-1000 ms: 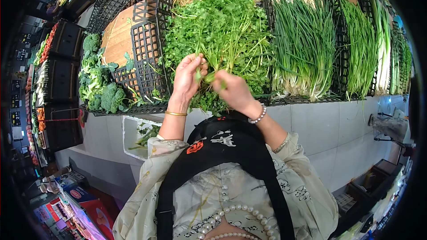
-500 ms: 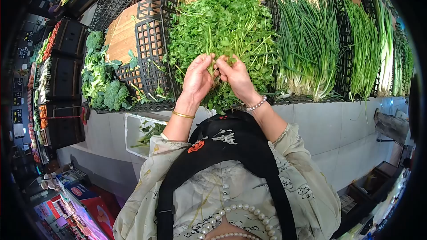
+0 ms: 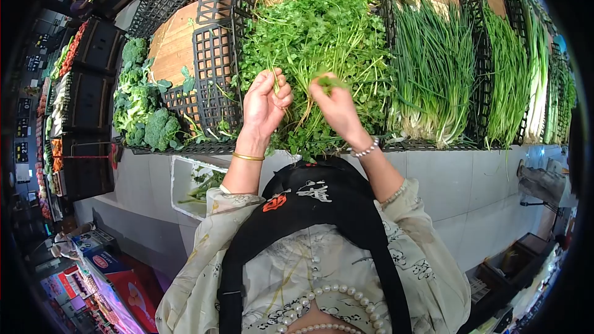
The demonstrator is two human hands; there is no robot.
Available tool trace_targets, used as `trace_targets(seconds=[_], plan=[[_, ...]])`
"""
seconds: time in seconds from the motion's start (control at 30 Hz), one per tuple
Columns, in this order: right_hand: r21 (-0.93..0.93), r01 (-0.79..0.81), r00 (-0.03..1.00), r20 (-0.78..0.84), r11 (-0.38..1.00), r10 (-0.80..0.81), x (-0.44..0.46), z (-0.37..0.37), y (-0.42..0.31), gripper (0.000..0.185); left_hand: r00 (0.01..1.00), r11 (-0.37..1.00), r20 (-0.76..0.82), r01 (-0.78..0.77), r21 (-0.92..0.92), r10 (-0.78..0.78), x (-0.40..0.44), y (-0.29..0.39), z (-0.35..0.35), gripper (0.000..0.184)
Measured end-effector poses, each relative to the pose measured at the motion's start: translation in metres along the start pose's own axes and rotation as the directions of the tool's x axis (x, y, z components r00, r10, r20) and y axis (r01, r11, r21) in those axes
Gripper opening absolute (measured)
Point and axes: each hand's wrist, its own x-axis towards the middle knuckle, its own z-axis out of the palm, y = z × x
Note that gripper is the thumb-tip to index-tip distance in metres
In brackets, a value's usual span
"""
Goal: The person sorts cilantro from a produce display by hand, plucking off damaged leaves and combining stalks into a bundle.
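A thick bed of cilantro (image 3: 322, 31) fills the crate in front of me. Over its near left part, my left hand (image 3: 265, 104) is closed around a few thin cilantro stems, which show above the fingers. My right hand (image 3: 337, 106) is a short way to the right, fingers pinched on a cilantro sprig (image 3: 328, 81) whose leaves are blurred by motion. Pale stems and roots lie between the two hands. The hands are apart, backs and wrists partly toward me.
Broccoli (image 3: 162, 128) and a black plastic crate (image 3: 213, 55) lie on the left. Scallions (image 3: 433, 62) stand to the right, with more long greens (image 3: 502, 74) beyond. Below the display, a white foam box (image 3: 185, 201) with green scraps sits on the floor.
My hands were together at the cilantro and have moved apart, left hand leftward and right hand rightward. The left fingers have curled tighter, and the right hand now carries a leafy sprig.
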Motion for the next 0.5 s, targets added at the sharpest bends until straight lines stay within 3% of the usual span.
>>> trace_targets(seconds=[0.1, 0.23, 0.33, 0.37, 0.4, 0.43, 0.47, 0.5], plan=[[-0.555, 0.063, 0.998, 0.029, 0.829, -0.056, 0.01, 0.019, -0.001, 0.026, 1.0, 0.999, 0.01, 0.01, -0.032, -0.01, -0.004, 0.003, 0.004, 0.018], [-0.718, 0.097, 0.994, 0.041, 0.689, -0.097, 0.02, 0.022, 0.019, 0.022, 0.999, 0.993, 0.039, 0.037, -0.11, -0.033, -0.011, 0.011, 0.005, 0.019], [-0.278, -0.188, 0.98, 0.015, 0.942, 0.2, 0.023, -0.001, 0.006, 0.017, 0.998, 0.979, 0.061, -0.02, -0.201, 0.033, -0.016, 0.028, 0.001, 0.015], [-0.11, -0.294, 0.954, 0.035, 0.95, 0.299, 0.022, -0.009, 0.004, 0.016, 0.996, 0.975, 0.043, -0.066, -0.214, 0.077, -0.017, 0.033, -0.002, 0.014], [0.007, -0.281, 0.96, -0.005, 0.96, 0.282, 0.02, -0.015, 0.007, 0.015, 0.993, 0.968, 0.028, -0.107, -0.226, 0.116, -0.017, 0.036, -0.002, 0.014], [0.218, -0.363, 0.931, 0.051, 0.906, 0.361, 0.019, -0.023, 0.009, 0.013, 0.992, 0.974, 0.017, -0.123, -0.188, 0.128, -0.017, 0.038, 0.0, 0.008], [0.413, -0.432, 0.898, 0.122, 0.802, 0.422, 0.018, -0.03, 0.009, 0.011, 0.992, 0.99, -0.017, -0.123, -0.063, 0.122, -0.015, 0.034, 0.004, 0.006], [0.488, -0.415, 0.907, 0.157, 0.768, 0.39, 0.015, -0.033, 0.008, 0.01, 0.991, 0.991, -0.048, -0.12, 0.065, 0.123, -0.013, 0.026, 0.009, 0.004]])
